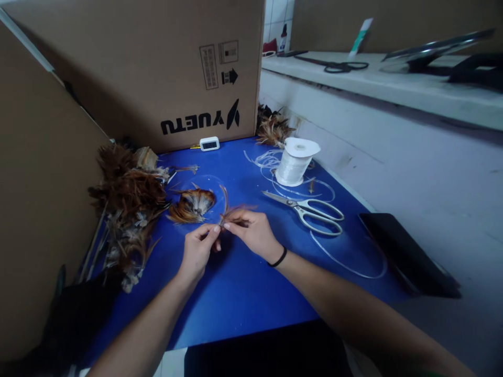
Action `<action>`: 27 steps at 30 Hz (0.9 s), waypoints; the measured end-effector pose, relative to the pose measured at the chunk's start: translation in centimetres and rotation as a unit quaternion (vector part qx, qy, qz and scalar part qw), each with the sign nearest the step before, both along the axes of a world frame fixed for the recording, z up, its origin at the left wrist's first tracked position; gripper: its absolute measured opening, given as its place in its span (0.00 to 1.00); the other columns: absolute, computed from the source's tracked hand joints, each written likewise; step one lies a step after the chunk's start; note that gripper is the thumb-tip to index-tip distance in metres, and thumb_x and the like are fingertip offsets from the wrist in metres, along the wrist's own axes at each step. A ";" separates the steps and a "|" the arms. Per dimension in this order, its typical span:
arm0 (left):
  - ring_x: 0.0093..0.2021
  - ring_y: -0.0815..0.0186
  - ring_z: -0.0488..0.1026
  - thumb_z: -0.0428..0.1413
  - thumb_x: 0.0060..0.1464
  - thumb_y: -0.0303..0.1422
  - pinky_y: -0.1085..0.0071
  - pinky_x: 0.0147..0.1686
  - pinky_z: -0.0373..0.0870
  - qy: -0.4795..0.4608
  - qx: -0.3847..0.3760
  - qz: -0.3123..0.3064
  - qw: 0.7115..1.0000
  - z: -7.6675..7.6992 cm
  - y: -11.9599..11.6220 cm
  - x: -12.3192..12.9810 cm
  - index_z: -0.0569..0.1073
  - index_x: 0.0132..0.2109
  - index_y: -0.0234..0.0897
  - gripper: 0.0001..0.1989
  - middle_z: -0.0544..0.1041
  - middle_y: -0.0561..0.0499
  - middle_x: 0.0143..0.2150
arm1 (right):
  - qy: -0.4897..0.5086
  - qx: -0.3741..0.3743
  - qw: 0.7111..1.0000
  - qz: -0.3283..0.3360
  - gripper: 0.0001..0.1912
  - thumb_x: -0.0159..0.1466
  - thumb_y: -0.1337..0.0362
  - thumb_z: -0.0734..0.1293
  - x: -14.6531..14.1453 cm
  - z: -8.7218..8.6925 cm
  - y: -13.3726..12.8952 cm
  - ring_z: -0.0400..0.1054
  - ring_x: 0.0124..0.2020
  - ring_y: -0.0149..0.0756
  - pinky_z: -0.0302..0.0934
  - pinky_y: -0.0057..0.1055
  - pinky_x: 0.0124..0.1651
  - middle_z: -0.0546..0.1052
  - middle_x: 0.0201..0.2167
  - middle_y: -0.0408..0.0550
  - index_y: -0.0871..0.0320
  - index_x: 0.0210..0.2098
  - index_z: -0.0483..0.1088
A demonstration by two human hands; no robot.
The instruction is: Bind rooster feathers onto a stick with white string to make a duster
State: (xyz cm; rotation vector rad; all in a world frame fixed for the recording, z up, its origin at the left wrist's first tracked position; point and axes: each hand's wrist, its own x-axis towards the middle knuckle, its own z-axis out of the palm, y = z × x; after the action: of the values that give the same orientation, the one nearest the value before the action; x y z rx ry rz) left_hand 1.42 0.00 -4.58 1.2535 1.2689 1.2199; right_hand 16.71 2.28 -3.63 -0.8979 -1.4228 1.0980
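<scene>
Over the middle of the blue table, my left hand [199,248] pinches the base of a small brown feather piece [236,212]. Close beside it my right hand [253,234] also closes on this piece, its thumb and fingertips nearly touching those of the left. Just beyond the left hand lies a fan of brown and white feathers [192,203]. To the left is a large heap of brown feathers [131,188]. A spool of clear band [294,165] stands at the back right, and open scissors [314,212] lie in front of it.
A large cardboard box [173,68] closes off the back of the blue table [243,298]. A small white digital device [209,143] sits before it. Loose band curls around the spool. At the right lies a black flat object [408,254]. The ledge [377,78] holds black scissors [341,66] and a tube [360,37].
</scene>
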 end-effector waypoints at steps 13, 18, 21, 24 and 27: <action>0.19 0.74 0.61 0.59 0.47 0.40 0.76 0.22 0.57 -0.048 -0.035 0.002 0.998 0.1 0.1 0.1 0.76 0.31 0.33 0.13 0.67 0.56 0.16 | -0.025 0.005 0.999 -0.028 0.11 0.52 0.65 0.71 0.0 0.6 -0.5 0.72 0.33 0.32 0.65 0.31 0.40 0.76 0.30 0.42 0.55 0.35 0.68; 0.19 0.74 0.62 0.59 0.48 0.39 0.76 0.23 0.58 -0.025 0.006 0.020 0.999 0.2 0.1 0.0 0.76 0.30 0.34 0.11 0.67 0.56 0.16 | 0.078 -0.136 0.987 0.029 0.15 0.47 0.61 0.74 -0.8 0.0 -0.3 0.67 0.27 0.29 0.62 0.27 0.30 0.73 0.26 0.42 0.59 0.31 0.69; 0.19 0.74 0.62 0.59 0.48 0.38 0.75 0.24 0.59 -0.008 0.029 0.011 0.999 0.4 0.0 0.0 0.77 0.31 0.34 0.10 0.69 0.55 0.19 | 0.096 -0.159 0.982 0.046 0.15 0.47 0.59 0.74 -1.0 -0.1 -0.3 0.64 0.25 0.27 0.59 0.26 0.27 0.72 0.24 0.42 0.61 0.29 0.72; 0.19 0.74 0.63 0.59 0.49 0.37 0.75 0.24 0.59 0.011 0.041 0.000 0.999 0.5 -0.1 0.0 0.77 0.31 0.35 0.10 0.70 0.55 0.20 | 0.103 -0.141 0.984 0.043 0.14 0.46 0.58 0.74 -1.1 0.2 -0.5 0.63 0.25 0.27 0.59 0.28 0.30 0.73 0.24 0.42 0.61 0.28 0.74; 0.19 0.73 0.63 0.58 0.49 0.38 0.75 0.24 0.59 0.019 0.039 -0.008 0.999 0.4 -0.1 0.1 0.77 0.30 0.35 0.10 0.69 0.55 0.19 | 0.104 -0.130 0.985 0.041 0.12 0.47 0.58 0.74 -1.0 0.2 -0.5 0.65 0.28 0.29 0.60 0.29 0.33 0.74 0.26 0.43 0.60 0.26 0.75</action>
State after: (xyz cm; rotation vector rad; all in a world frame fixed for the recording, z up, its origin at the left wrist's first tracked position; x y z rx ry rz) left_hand 1.47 -0.11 -4.14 1.3468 1.2464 1.2505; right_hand 15.75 1.80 -3.44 -0.8842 -1.1697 1.4199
